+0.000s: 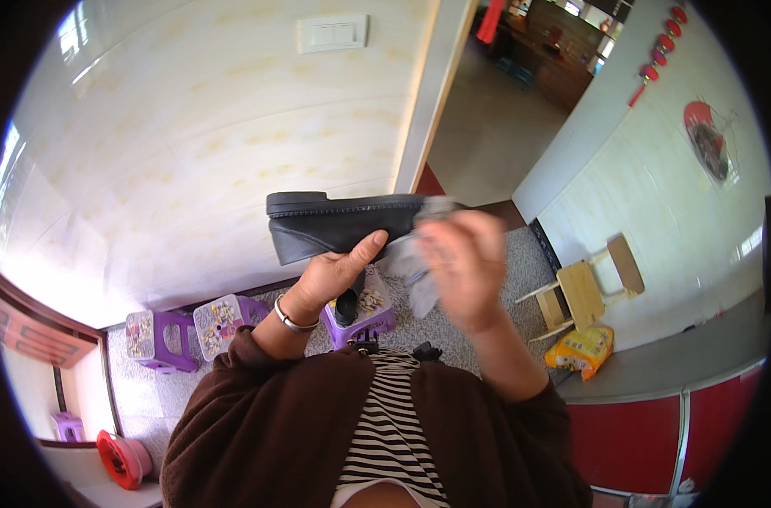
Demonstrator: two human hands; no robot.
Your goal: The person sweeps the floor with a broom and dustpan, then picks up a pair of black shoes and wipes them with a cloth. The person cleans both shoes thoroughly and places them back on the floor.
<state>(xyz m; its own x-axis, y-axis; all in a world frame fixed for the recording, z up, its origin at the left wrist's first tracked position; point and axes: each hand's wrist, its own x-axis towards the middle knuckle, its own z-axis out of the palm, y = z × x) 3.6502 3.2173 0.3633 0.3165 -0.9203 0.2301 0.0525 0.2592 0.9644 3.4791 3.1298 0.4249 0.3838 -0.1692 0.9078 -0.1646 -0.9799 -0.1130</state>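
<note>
A black leather shoe (335,222) is held up on its side-on view, sole uppermost and heel to the left. My left hand (335,276), with a silver bangle at the wrist, grips it from below, thumb on the upper. Blurred by motion, my right hand (465,267) holds a crumpled grey-white cloth (417,273) against the toe end. The toe is partly hidden by the hand and cloth. Below, another black shoe (347,305) rests on a purple plastic stool (376,311), partly covered by my left hand.
Two more purple stools (182,340) (217,324) stand by the wall at left. A red bucket (128,460) is at lower left. On the right are a small wooden chair (579,295), a yellow bag (582,349) and a grey counter (665,355) over red cabinets. A doorway opens ahead.
</note>
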